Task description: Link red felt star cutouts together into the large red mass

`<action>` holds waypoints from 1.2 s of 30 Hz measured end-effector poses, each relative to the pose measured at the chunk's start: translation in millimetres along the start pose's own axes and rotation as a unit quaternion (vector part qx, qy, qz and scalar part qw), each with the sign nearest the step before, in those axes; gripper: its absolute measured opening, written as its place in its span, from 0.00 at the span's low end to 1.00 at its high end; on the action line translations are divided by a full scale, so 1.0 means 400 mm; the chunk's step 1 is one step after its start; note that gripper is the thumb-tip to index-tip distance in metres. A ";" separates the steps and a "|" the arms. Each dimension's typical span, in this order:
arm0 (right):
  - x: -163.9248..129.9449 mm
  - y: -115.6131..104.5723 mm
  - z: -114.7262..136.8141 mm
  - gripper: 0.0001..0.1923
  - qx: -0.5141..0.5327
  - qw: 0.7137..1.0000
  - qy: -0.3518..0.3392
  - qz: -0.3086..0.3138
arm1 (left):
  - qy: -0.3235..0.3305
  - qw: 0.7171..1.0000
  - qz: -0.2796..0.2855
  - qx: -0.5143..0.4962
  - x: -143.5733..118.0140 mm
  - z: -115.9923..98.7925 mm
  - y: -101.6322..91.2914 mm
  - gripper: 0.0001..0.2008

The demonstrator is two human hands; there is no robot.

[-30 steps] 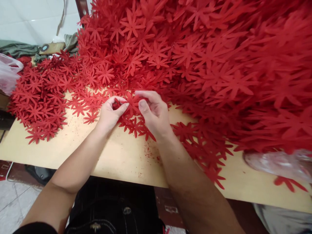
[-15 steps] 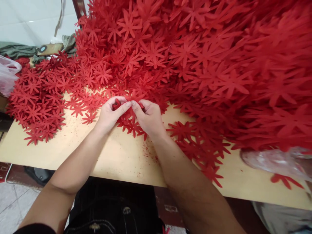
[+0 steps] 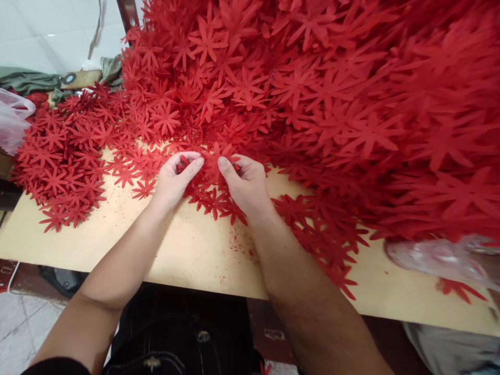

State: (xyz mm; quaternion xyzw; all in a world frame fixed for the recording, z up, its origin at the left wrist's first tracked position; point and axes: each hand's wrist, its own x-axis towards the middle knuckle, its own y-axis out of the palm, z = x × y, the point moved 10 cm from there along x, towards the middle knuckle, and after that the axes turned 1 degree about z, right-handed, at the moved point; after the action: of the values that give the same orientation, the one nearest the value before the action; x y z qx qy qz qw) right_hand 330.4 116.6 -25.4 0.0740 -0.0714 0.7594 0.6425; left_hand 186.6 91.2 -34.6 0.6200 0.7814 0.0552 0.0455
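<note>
Between my hands is a red flower-shaped cutout (image 3: 216, 162) with long narrow petals. My left hand (image 3: 174, 177) pinches its left side between thumb and fingers, and more red petals show inside the curl of those fingers. On the other side, my right hand (image 3: 248, 182) grips a petal with the thumb on top. Right below and behind the hands lie more red cutouts (image 3: 214, 202) of the same shape, loose on the table. Whether the held piece is one layer or several, I cannot tell.
A huge heap of red cutouts (image 3: 297, 83) fills the back and right of the wooden table (image 3: 78, 250). A smaller pile (image 3: 58, 156) sits at left, near a white plastic bag (image 3: 13, 117). Clear plastic (image 3: 433, 258) lies at right. Red crumbs dot the tabletop.
My hands have moved apart, the right one shifting a little to the right. The thumbs, close together before, are now separated, and more of the red cutout shows between them.
</note>
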 end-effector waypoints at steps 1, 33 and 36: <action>-0.002 0.009 0.004 0.21 0.008 1.000 -0.005 0.017 | 0.001 1.000 0.009 -0.002 -0.002 0.000 0.006 0.13; -0.002 -0.078 0.016 0.21 -0.115 0.985 -0.040 -0.118 | -0.019 0.998 0.044 -0.046 -0.007 0.015 0.024 0.08; -0.010 -0.094 0.034 0.14 -0.179 0.967 -0.090 -0.157 | -0.029 0.997 0.049 -0.042 -0.004 0.024 0.030 0.07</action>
State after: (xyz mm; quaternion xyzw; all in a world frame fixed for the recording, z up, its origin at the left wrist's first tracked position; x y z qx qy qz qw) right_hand 368.3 116.1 -12.3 0.0360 -0.2514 0.6142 0.7471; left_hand 199.8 92.8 -42.5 0.6562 0.7456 0.0717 0.0917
